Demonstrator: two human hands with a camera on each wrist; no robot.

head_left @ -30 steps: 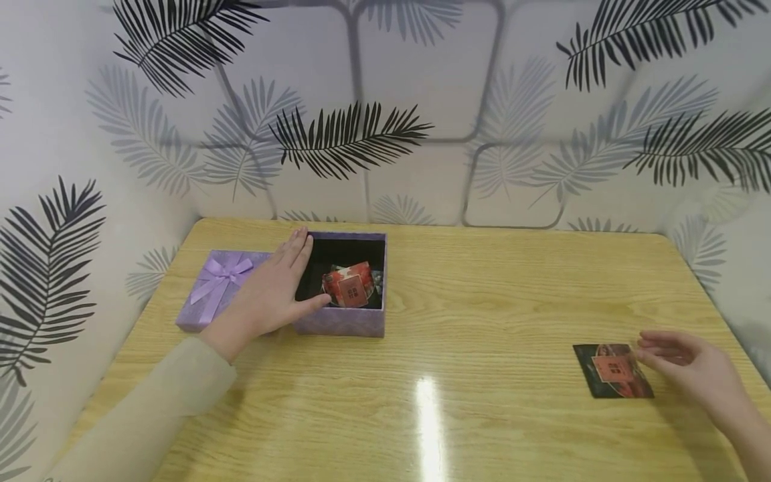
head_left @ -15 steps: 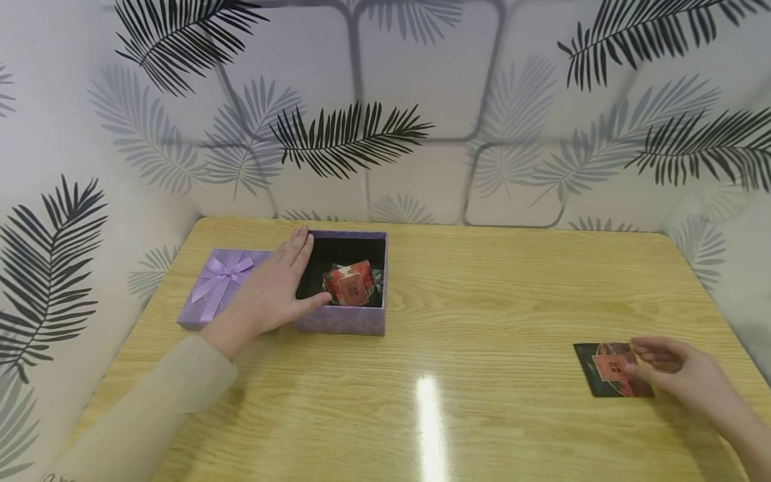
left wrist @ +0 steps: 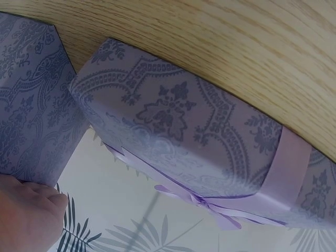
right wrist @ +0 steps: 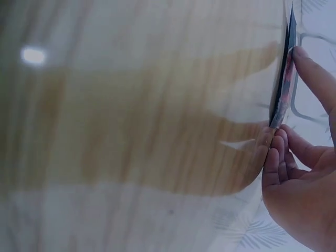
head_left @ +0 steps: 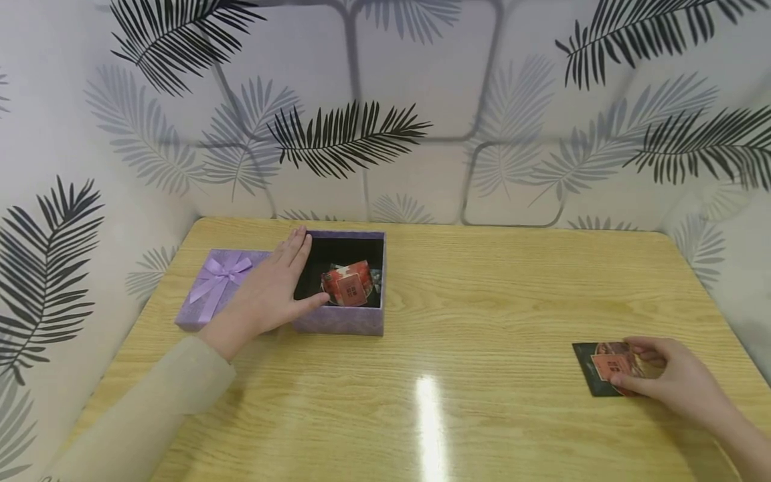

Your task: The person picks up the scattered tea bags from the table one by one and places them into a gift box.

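Note:
In the head view, a purple open box [head_left: 340, 321] with a black inside holds several small packets [head_left: 351, 284], red ones uppermost. My left hand [head_left: 271, 291] rests along the box's left rim, fingers stretched out and thumb over the front edge. In the left wrist view, part of this hand [left wrist: 31, 215] touches the patterned box wall [left wrist: 31, 94]. At the right, a flat black-and-red packet [head_left: 596, 381] lies on the table. My right hand [head_left: 683, 378] is over its right part, thumb on top and fingertips at the far edge, as the right wrist view shows side-on.
The purple lid [head_left: 207, 294] with its ribbon bow lies left of the box, partly behind my left hand. The wooden table [head_left: 482, 301] ends at a leaf-patterned wall [head_left: 421, 181] along the back and left.
My right hand has moved left from the packet's right edge, so its thumb now lies on the packet. The packet stays in place. My left hand and the box have not moved.

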